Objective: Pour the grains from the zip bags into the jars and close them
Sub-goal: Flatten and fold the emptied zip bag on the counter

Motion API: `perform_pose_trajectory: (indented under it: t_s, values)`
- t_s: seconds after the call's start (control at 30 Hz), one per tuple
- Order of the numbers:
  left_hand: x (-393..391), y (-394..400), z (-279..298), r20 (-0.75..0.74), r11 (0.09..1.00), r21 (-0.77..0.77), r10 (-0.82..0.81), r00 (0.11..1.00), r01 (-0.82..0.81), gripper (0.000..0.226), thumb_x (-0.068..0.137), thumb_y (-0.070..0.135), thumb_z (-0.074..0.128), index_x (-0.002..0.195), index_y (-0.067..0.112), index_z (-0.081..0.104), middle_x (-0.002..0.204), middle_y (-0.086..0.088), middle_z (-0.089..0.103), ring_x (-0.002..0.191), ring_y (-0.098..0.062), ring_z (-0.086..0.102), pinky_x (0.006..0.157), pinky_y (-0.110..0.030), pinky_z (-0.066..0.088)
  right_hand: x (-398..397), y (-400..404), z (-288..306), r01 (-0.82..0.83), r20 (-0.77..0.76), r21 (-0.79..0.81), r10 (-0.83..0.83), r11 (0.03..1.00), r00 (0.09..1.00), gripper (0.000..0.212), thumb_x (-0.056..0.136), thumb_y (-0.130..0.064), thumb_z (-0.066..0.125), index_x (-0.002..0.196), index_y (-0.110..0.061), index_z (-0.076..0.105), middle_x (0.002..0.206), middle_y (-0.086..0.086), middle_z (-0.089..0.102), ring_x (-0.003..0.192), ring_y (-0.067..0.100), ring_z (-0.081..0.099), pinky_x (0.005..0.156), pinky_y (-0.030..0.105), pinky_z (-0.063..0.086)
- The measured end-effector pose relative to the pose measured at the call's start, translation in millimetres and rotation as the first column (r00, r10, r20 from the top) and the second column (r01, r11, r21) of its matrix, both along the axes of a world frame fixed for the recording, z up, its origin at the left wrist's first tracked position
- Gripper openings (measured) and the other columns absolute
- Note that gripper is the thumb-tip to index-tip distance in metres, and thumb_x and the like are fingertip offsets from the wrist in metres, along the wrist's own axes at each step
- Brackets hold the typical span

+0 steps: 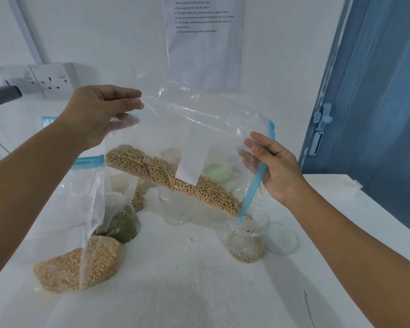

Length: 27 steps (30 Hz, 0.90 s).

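Observation:
I hold a clear zip bag (199, 129) tilted in the air over the white table (187, 280). My left hand (100, 112) grips its raised bottom corner. My right hand (272, 166) holds the blue zip edge (253, 188), which points down. Pale soybeans (171, 178) lie along the bag's low side and reach the zip's lower corner. That corner hangs just above the mouth of an open glass jar (249, 235), which has a shallow layer of beans at its bottom.
Other zip bags stand at the left: one with yellow grains (78, 268), one with green beans (123, 228), one with brownish grains (139, 200). Another empty glass jar (173, 209) and a green lid (217, 172) show behind the held bag. A clear lid (284, 237) lies right of the jar.

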<state>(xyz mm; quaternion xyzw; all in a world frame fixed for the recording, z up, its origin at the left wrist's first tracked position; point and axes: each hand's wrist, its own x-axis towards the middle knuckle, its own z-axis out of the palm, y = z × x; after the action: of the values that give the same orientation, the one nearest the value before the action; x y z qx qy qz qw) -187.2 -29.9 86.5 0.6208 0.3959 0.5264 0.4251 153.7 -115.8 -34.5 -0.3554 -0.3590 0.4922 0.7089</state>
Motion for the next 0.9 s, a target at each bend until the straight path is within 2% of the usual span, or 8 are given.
perform_pose_trajectory:
  t_s: [0.37,0.8,0.9]
  values:
    - [3.4,-0.1,8.0,-0.019,1.000,0.025,-0.013,1.000,0.014,0.032,0.076,0.014,0.080,0.108,0.009,0.078,0.100,-0.012,0.079,0.075,-0.021,0.063,0.088,-0.035,0.062,1.0,0.1,-0.2,-0.004,-0.021,0.010,0.004,1.000,1.000,0.035,0.087,-0.006,0.071,0.122,-0.010,0.073,0.117,0.009,0.077,0.104,0.030,0.076,0.099,0.040,0.059]
    - [5.1,-1.8,7.1,-0.021,0.999,0.032,-0.025,0.999,0.026,0.033,0.076,0.013,0.080,0.109,0.008,0.078,0.102,-0.014,0.079,0.078,-0.023,0.064,0.088,-0.036,0.062,2.0,-6.0,-3.0,-0.008,-0.010,0.014,0.008,1.000,1.000,0.039,0.081,-0.010,0.074,0.120,-0.012,0.074,0.119,0.008,0.077,0.104,0.028,0.076,0.097,0.038,0.060]
    - [5.1,-0.7,4.4,-0.025,0.999,0.025,-0.024,0.999,0.025,0.032,0.077,0.012,0.081,0.108,0.008,0.078,0.100,-0.012,0.079,0.076,-0.022,0.065,0.089,-0.036,0.062,2.4,-7.3,-7.1,-0.007,-0.015,0.005,0.007,1.000,1.000,0.036,0.086,-0.008,0.072,0.121,-0.013,0.074,0.120,0.008,0.076,0.106,0.029,0.076,0.095,0.036,0.061]
